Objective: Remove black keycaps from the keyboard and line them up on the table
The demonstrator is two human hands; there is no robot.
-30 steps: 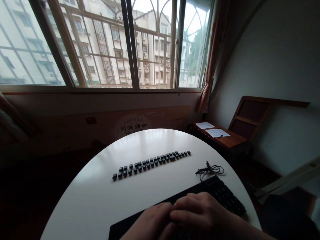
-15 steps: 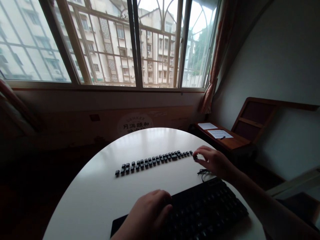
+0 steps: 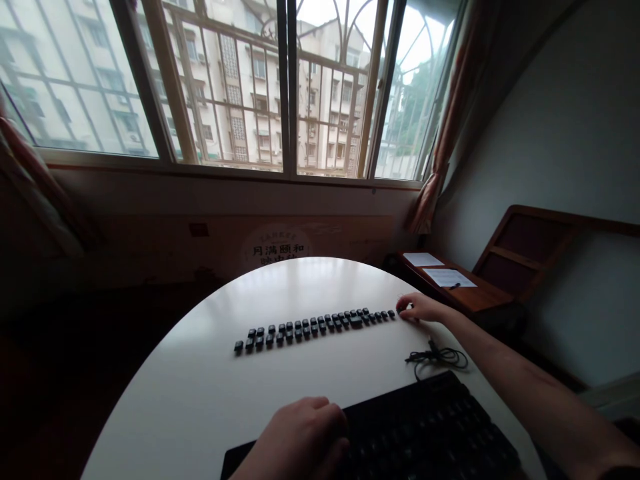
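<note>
My right hand [image 3: 419,308] is at the right end of two rows of black keycaps [image 3: 305,328], its thumb and fingers pinched on a small dark keycap [image 3: 400,309] at the table surface. The fingers partly cover that keycap. A black keyboard [image 3: 425,427] lies at the near side, tilted in view, its lower part cut off by the frame. Over the keyboard's left part rests my left hand [image 3: 300,433], fingers curled in; what they hold, if anything, is hidden.
The round white table [image 3: 190,393] has a curved edge. A coiled black cable [image 3: 440,359] lies behind the keyboard, below my right forearm. Beyond the table, a wooden chair [image 3: 480,293] holds paper sheets [image 3: 449,277] and a pen. A barred window [image 3: 240,100] is ahead.
My right hand has moved away from me and slightly right, bringing the keycap down to the end of the row. The left hand stays over the keyboard. The view has shifted slightly.
</note>
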